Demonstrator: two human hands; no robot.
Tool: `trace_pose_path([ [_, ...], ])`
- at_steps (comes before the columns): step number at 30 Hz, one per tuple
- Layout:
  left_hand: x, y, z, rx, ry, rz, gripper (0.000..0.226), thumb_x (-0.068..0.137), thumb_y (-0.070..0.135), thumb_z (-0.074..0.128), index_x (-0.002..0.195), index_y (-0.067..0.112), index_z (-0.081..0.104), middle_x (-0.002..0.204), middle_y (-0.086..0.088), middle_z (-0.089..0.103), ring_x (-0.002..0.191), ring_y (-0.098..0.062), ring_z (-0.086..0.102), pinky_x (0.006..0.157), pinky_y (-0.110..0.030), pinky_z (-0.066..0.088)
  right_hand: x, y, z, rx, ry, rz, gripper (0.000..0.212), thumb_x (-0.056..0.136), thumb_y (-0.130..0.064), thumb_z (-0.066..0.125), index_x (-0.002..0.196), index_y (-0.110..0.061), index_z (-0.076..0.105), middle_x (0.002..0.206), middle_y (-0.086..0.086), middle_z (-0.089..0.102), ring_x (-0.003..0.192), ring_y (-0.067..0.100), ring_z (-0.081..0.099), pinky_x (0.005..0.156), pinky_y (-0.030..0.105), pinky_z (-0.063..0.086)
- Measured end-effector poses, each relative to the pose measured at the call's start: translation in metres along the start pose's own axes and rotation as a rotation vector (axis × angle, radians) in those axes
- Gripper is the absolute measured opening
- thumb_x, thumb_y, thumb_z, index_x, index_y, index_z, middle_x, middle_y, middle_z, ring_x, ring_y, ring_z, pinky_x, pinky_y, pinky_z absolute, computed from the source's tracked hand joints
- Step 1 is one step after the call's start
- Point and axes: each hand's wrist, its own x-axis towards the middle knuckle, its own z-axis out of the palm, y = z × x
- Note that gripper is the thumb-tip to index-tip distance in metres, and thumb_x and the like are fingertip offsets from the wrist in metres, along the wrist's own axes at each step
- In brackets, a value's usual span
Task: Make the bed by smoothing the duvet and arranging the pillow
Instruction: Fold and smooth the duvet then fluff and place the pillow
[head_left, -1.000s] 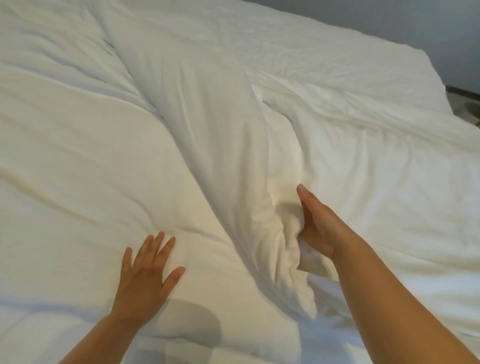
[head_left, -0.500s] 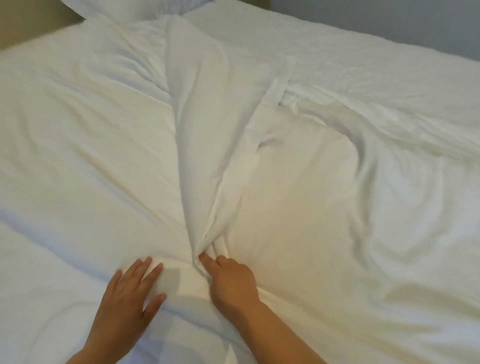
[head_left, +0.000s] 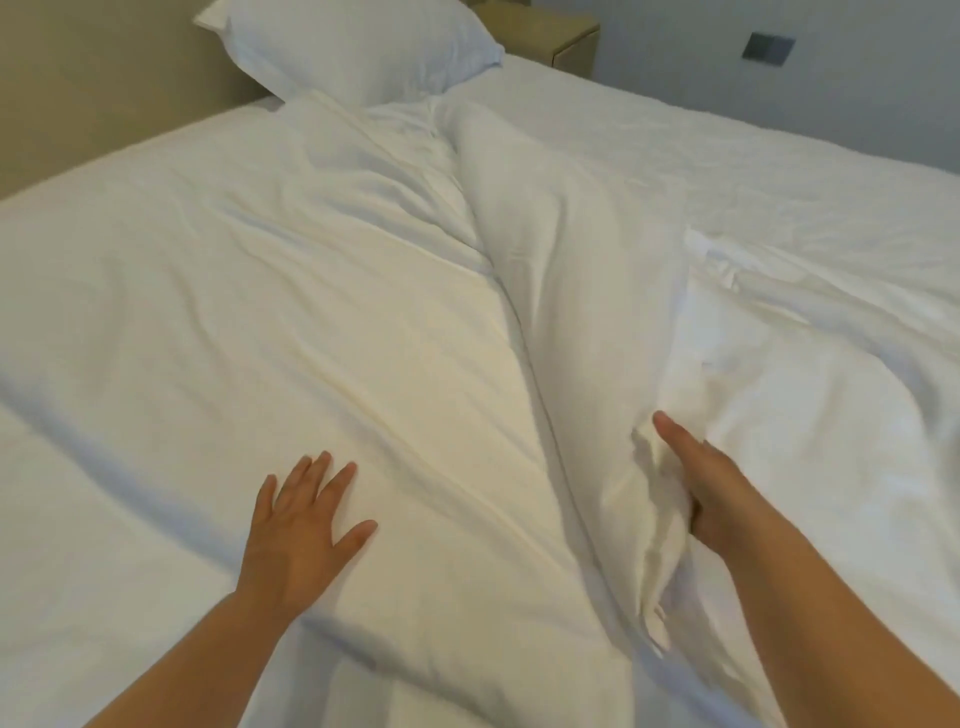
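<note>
Duvet (head_left: 322, 322) fold edge in right hand (head_left: 712, 486)

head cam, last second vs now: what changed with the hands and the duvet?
The right hand, half a second ago pinching the duvet fold right beside the left hand, has swung out to the right, away from it, still gripping the fold. Nothing was let go. The left hand stays flat on the duvet, fingers spread. The view tilted up, so the pillow now shows.

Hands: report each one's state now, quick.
Left hand: open, flat on the duvet.
Right hand: grips a raised fold of the duvet.
</note>
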Motion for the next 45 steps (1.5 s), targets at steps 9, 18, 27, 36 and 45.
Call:
trace_pose_path([
  [9, 0.054, -0.157, -0.033, -0.11, -0.149, -0.104, 0.119, 0.035, 0.077, 0.006, 0.146, 0.034, 0.01, 0.157, 0.005, 0.0, 0.145, -0.012, -0.003, 0.113, -0.032, -0.008, 0.015, -0.034, 0.177, -0.792, 0.354, -0.256, 0.042, 0.081, -0.033, 0.055, 0.111, -0.004, 0.057, 0.106, 0.019, 0.061, 0.108, 0.035, 0.057, 0.08, 0.034, 0.042],
  [18, 0.094, -0.162, -0.009, -0.178, -0.288, -0.048, 0.122, 0.033, 0.075, 0.007, 0.146, 0.029, -0.003, 0.157, 0.005, -0.008, 0.144, -0.011, -0.01, 0.113, -0.033, -0.01, -0.006, 0.063, 0.204, -0.957, -0.114, -0.135, 0.031, 0.083, -0.028, 0.051, 0.053, -0.021, 0.042, 0.056, -0.005, 0.053, 0.061, 0.018, 0.054, 0.056, 0.023, 0.036],
  [27, 0.092, -0.162, -0.008, -0.207, -0.225, -0.071, 0.122, 0.035, 0.076, 0.009, 0.146, 0.026, 0.003, 0.157, 0.005, -0.003, 0.145, -0.011, -0.006, 0.111, -0.03, -0.011, 0.082, -0.033, 0.193, 0.343, 0.238, -0.02, 0.046, 0.087, -0.029, 0.059, 0.127, -0.009, 0.05, 0.112, 0.005, 0.066, 0.082, 0.011, 0.063, 0.064, 0.023, 0.055],
  [36, 0.08, -0.164, -0.024, -0.261, -0.133, -0.045, 0.114, 0.047, 0.078, 0.018, 0.14, 0.015, 0.037, 0.149, -0.004, 0.033, 0.141, -0.017, 0.024, 0.112, -0.036, 0.007, 0.005, -0.045, 0.304, -0.761, 0.118, -1.168, 0.04, 0.075, -0.001, 0.052, 0.113, -0.013, 0.057, 0.092, 0.01, 0.069, 0.078, 0.025, 0.068, 0.063, 0.023, 0.045],
  [45, 0.105, -0.281, -0.047, -0.186, 0.214, 0.129, 0.073, 0.094, 0.056, 0.012, 0.108, 0.004, 0.061, 0.11, -0.026, 0.065, 0.11, -0.027, 0.04, 0.11, -0.018, 0.009, -0.007, 0.09, 0.356, -1.268, -0.432, -0.427, 0.063, 0.046, -0.062, 0.054, 0.104, -0.041, 0.065, 0.083, -0.011, 0.06, 0.07, 0.008, 0.059, 0.062, 0.009, 0.042],
])
